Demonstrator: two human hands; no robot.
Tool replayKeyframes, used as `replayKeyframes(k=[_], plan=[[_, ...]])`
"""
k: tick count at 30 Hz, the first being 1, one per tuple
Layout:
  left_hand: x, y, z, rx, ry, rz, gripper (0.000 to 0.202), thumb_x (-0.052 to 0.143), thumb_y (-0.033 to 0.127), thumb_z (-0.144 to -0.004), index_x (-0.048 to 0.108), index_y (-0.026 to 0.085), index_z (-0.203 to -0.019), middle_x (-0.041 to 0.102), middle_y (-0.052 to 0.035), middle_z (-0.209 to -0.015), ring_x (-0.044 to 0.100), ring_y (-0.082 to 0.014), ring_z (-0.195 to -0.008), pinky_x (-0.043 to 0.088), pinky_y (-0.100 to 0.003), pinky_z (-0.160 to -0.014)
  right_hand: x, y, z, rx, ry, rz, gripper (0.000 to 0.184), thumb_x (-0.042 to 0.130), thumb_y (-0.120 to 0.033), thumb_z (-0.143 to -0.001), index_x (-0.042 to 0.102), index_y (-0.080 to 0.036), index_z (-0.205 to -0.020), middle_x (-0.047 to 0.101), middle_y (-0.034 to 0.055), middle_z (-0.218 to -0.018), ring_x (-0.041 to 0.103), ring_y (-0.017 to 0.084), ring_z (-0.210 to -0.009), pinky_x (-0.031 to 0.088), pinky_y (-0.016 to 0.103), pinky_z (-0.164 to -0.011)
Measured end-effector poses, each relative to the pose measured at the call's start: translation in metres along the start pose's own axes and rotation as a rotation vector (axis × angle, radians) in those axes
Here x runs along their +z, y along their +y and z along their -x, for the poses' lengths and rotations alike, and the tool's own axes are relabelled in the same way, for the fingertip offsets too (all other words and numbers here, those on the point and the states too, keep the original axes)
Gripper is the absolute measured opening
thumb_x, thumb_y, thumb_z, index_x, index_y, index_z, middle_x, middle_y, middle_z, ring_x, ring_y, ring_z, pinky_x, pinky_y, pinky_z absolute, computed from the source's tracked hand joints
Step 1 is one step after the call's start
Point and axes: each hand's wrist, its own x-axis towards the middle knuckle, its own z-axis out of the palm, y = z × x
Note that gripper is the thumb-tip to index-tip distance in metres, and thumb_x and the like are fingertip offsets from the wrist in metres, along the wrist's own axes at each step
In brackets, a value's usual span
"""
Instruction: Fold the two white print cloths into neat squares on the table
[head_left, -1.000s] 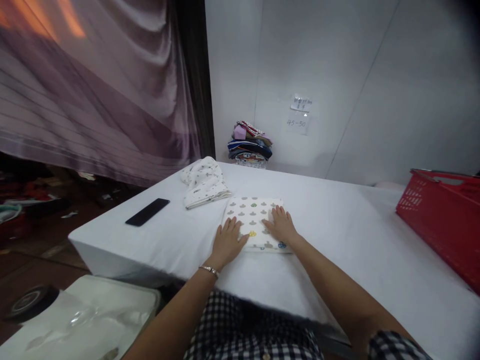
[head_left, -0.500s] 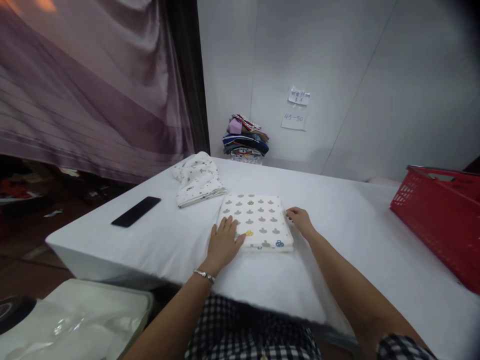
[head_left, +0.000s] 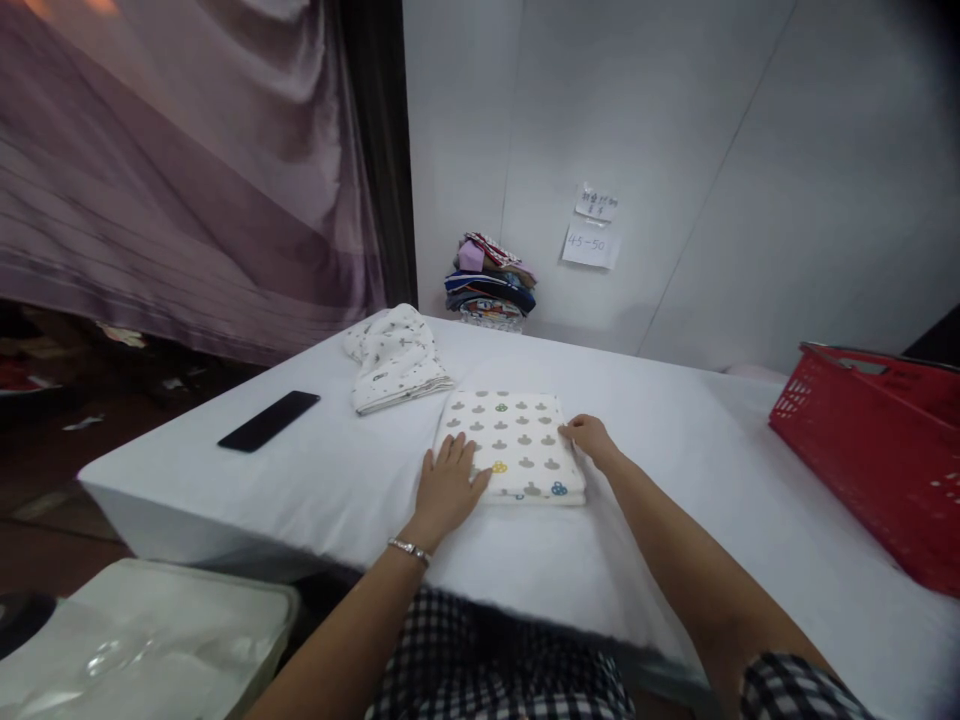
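Note:
A folded white cloth [head_left: 517,435] with grey, yellow, green and blue mushroom prints lies flat in front of me on the white-covered table [head_left: 697,480]. My left hand [head_left: 448,485] rests on its near left part, palm down with the fingers spread. At the cloth's right edge is my right hand [head_left: 590,437], its fingers and thumb pinched together on the border. Behind and to the left lies a second white printed cloth [head_left: 397,360], partly folded, its far end loosely bunched.
A black phone-like slab [head_left: 270,421] lies at the table's left. Toward the right edge stands a red plastic basket [head_left: 862,460]. A stack of folded fabrics [head_left: 491,280] is by the wall, near two paper notes [head_left: 591,243]. A pale bin-like container [head_left: 150,640] sits below left.
My right hand has moved slightly left, onto the folded cloth's right edge. The left hand stays in place on the cloth. The view has shifted a little.

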Motion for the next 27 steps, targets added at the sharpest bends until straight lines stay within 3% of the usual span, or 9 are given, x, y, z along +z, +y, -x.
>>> replayKeyframes(k=[8, 17, 20, 22, 27], plan=[[-0.002, 0.0, 0.0, 0.007, -0.009, 0.007, 0.054, 0.031, 0.048, -0.089, 0.04, 0.02, -0.134, 0.031, -0.0072, -0.146, 0.023, -0.0262, -0.135, 0.02, -0.052, -0.107, 0.005, 0.009, 0.005, 0.096, -0.004, -0.078, 0.019, 0.061, -0.033, -0.066, 0.054, -0.016, -0.061, 0.052, -0.0013, -0.048, 0.046, 0.011, -0.046, 0.034, 0.023, -0.046], [-0.004, -0.002, -0.001, -0.013, -0.054, 0.041, 0.054, 0.032, 0.049, -0.088, 0.04, 0.02, -0.133, 0.028, -0.0075, -0.147, 0.021, -0.026, -0.136, 0.02, -0.051, -0.107, 0.008, 0.016, 0.003, -0.031, 0.02, -0.004, 0.025, 0.058, -0.041, -0.069, 0.056, -0.018, -0.06, 0.059, 0.0015, -0.06, 0.051, 0.013, -0.058, 0.036, 0.023, -0.053], [-0.013, -0.008, -0.013, -0.026, -0.14, 0.105, 0.053, 0.03, 0.054, -0.088, 0.046, 0.023, -0.128, 0.033, -0.0075, -0.146, 0.024, -0.0258, -0.135, 0.023, -0.052, -0.105, 0.011, 0.018, 0.004, -0.05, 0.047, 0.023, 0.024, 0.054, -0.04, -0.071, 0.056, -0.018, -0.061, 0.061, 0.0024, -0.063, 0.052, 0.014, -0.06, 0.036, 0.023, -0.053], [-0.02, -0.011, -0.026, -0.046, -0.138, 0.111, 0.053, 0.027, 0.055, -0.089, 0.049, 0.023, -0.125, 0.035, -0.0079, -0.144, 0.025, -0.0256, -0.135, 0.022, -0.052, -0.105, 0.011, 0.018, 0.004, -0.057, 0.056, 0.037, 0.024, 0.053, -0.04, -0.071, 0.057, -0.018, -0.062, 0.061, 0.0024, -0.063, 0.052, 0.014, -0.06, 0.036, 0.023, -0.052], [-0.016, -0.011, -0.056, -0.039, -0.118, 0.061, 0.058, 0.027, 0.052, -0.089, 0.037, 0.019, -0.136, 0.021, -0.0082, -0.15, 0.013, -0.025, -0.138, 0.016, -0.051, -0.108, 0.011, 0.021, 0.005, -0.078, 0.088, 0.083, 0.025, 0.05, -0.041, -0.074, 0.057, -0.018, -0.064, 0.061, 0.0016, -0.064, 0.053, 0.015, -0.063, 0.036, 0.023, -0.055]])
